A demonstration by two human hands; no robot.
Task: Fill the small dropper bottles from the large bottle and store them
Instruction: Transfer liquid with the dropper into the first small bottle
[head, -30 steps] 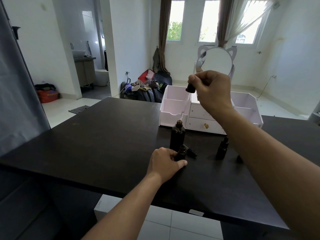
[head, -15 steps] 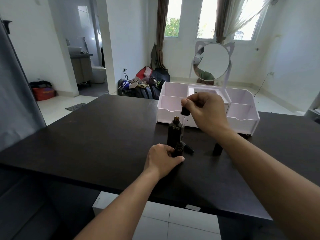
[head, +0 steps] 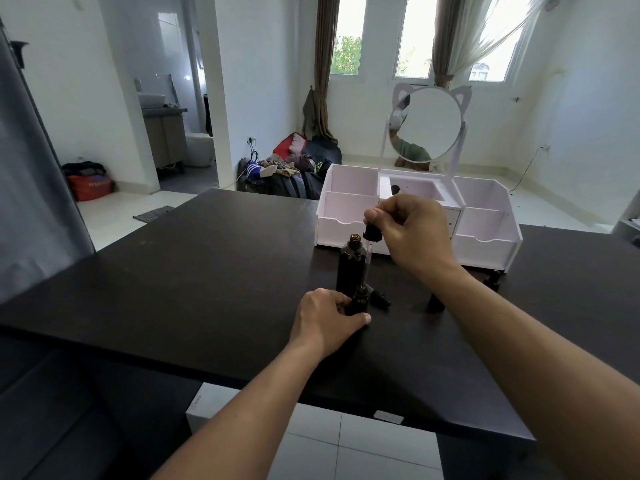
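1. Down has come my right hand since a second ago: it was high above the large bottle then, and now it sits low, just beside that bottle's open mouth.
2. My right fingers are pinching the black bulb of the dropper. Its thin glass tube hangs down from those fingers to the small dropper bottle.
3. My left hand is curled around that small bottle, which stands on the counter just in front of the large one. The left fingers are pressed to its sides; I cannot see all of them.
4. I think this is the filling step. To do it well, I would keep the tube straight up, keep the tip at the little mouth, and squeeze slowly. I cannot tell if the tip is inside yet.
5. A loose cap lies just right of my left fingers, and another small bottle stands under my right wrist. I should lift up, not sideways.
6. Past my right fingers sits the white organizer, with open room inside. The near counter edge is well behind my left hand.
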